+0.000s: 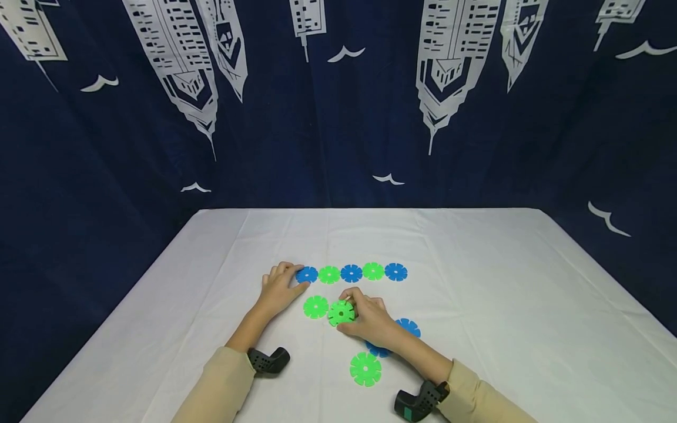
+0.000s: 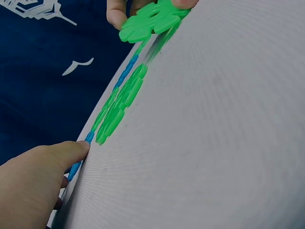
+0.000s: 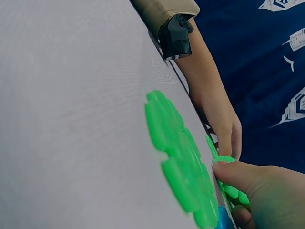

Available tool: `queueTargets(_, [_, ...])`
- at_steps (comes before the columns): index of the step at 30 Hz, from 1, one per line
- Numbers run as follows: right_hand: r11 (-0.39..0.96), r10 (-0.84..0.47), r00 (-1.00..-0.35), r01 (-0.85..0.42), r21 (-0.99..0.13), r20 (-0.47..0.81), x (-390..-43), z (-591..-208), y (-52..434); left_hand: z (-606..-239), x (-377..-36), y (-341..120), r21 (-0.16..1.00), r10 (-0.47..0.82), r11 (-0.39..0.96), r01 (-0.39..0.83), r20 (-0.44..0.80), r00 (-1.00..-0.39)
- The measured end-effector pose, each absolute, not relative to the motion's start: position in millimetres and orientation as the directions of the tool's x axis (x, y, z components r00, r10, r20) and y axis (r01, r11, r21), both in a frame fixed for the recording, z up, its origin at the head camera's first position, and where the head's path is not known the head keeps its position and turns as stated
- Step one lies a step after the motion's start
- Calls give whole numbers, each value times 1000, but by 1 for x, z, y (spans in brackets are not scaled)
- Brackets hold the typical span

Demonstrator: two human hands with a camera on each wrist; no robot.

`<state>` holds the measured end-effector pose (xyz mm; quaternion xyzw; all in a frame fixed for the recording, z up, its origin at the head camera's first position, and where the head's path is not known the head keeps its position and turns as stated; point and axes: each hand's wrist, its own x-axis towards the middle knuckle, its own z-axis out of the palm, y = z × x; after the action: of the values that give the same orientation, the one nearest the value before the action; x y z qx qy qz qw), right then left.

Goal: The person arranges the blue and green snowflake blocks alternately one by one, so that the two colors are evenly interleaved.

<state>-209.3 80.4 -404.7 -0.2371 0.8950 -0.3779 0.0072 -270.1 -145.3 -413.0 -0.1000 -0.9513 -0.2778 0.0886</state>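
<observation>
Bench: white cloth (image 1: 476, 282), navy curtain (image 1: 338, 117) behind.
Left hand (image 1: 278, 289): grip relaxed, fingertip touching blue disc (image 1: 307, 274).
Right hand (image 1: 370, 320): grip pinching green disc (image 1: 341, 312).

White-clothed table (image 1: 476, 282); navy skyscraper-print curtain (image 1: 328, 129) behind.

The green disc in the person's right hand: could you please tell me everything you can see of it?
The green disc is a flat, bright green round piece with slots cut around its rim and a small centre hole, plastic by its look. The right hand pinches its edge, tilting it up off the white tablecloth. It sits just right of another green disc lying flat.
</observation>
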Motion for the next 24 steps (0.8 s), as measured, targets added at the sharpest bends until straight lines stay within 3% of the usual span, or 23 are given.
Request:
queueTargets(12, [531,-490,-851,-462,-711,187,-210,-403,82,-413,-270,-145,506,141,829,239,224,-964])
queueTargets(24, [477,-562,-824,-390,-787,68,-217,-389,93,-412,-269,-146,510,148,825,244,222,-964])
